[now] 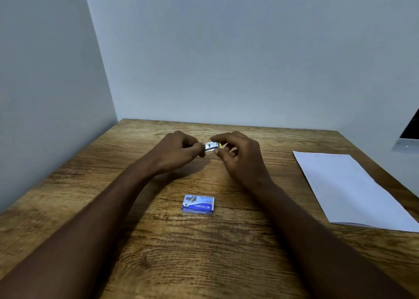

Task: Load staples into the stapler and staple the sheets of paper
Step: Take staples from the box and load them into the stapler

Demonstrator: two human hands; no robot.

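While the stapler [212, 146] is hanging above the tabletop [158, 242], long axis running left-right, the left hand [181, 150] is clamping one end, the right hand [235, 155] pinching the other; staple box [198, 204] lying nearer, paper [349, 190] off right.

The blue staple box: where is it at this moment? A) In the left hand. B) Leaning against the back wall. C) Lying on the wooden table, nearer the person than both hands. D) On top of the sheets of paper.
C: the blue staple box lies flat on the wooden table, untouched, while the left hand and right hand hold the stapler farther back.
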